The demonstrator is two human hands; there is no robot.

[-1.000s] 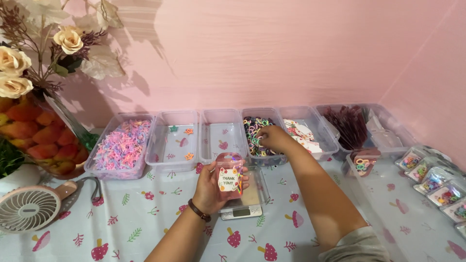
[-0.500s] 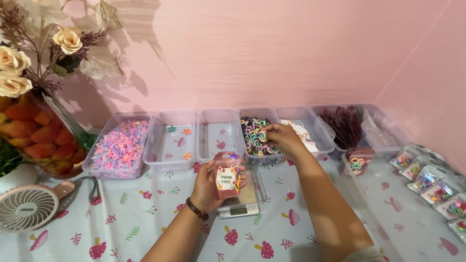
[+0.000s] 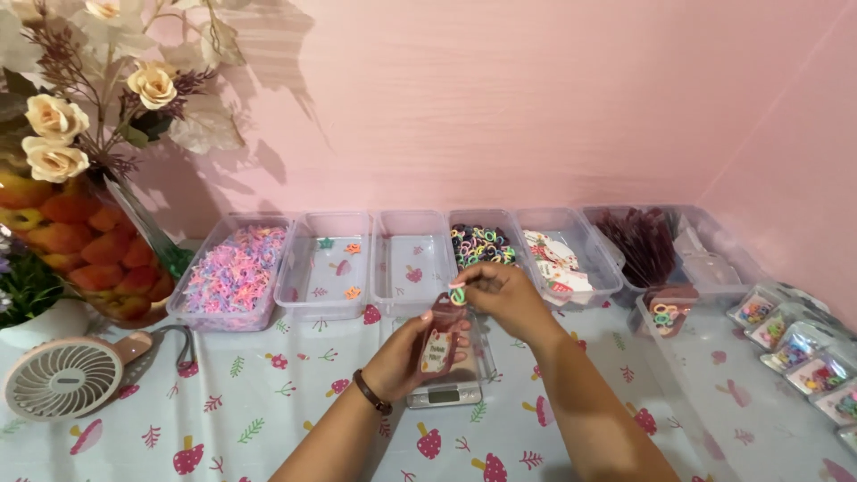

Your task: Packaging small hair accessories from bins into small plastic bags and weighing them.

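Clear tub (image 3: 483, 268) holds colourful hair ties (image 3: 482, 244) (mostly loops).

A small pink pouch (image 3: 439, 344) with a pale label stands upright in the left hand (image 3: 412, 355) — its top just under the right hand (image 3: 502, 295), whose fingertips pinch tiny coloured elastic bands (image 3: 457, 295) at its mouth.

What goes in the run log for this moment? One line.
left hand: holds pouch | right hand: pinches hair ties at pouch mouth | scale: beneath
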